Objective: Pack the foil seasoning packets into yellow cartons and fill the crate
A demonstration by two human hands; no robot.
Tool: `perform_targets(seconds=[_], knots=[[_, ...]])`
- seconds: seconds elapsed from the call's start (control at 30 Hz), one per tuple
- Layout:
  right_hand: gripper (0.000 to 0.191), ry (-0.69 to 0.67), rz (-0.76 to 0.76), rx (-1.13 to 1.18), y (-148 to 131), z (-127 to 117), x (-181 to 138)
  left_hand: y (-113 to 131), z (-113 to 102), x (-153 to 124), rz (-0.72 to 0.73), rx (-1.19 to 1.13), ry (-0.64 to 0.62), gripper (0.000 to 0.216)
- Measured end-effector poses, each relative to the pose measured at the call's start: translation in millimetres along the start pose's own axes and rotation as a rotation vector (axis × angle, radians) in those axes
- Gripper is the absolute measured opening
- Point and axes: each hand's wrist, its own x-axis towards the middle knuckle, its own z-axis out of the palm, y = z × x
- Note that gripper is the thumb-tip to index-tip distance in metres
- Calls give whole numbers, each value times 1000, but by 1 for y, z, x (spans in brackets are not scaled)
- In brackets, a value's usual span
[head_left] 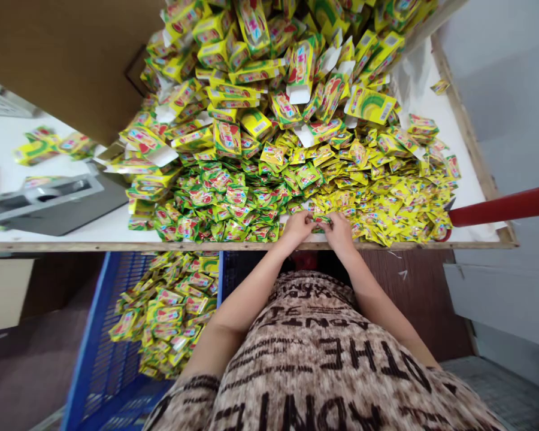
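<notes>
Green packet (322, 220) sits near the frame's centre, pinched in the narrow grip of left hand (298, 227) and right hand (339, 231), cartons (166, 317) already filling much of the lower-left blue crate (87, 329), loose sachets (395, 206) left heaped either side, with slim open room along the counter's front edge (233, 246)

The person wears a top (305, 335) in mottled beige and brown, printed with dark capital lettering (335, 354) in large and small sizes, "THE" among it. The matching sleeves (193, 392) are short; the left hand (297, 227) and right hand (340, 230) are bare.
</notes>
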Motion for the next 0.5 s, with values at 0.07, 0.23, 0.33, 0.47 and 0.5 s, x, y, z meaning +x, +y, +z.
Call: perform_targets(seconds=[0.07, 0.23, 0.33, 0.47, 0.5], knots=[[18, -63, -41, 44, 6, -4, 0, 1, -1, -3, -15, -92, -5, 12], [23, -149, 117, 226, 18, -8, 7, 6, 4, -3, -240, -500, -82, 25], [30, -179, 170, 271, 20, -8, 15, 9, 9, 0, -225, -517, -92, 25], [40, -125, 73, 231, 17, -9, 13, 11, 10, -6, -189, -562, -27, 23], [41, -93, 44, 259, 16, -9, 11, 11, 9, -8, -179, -565, -17, 24]])
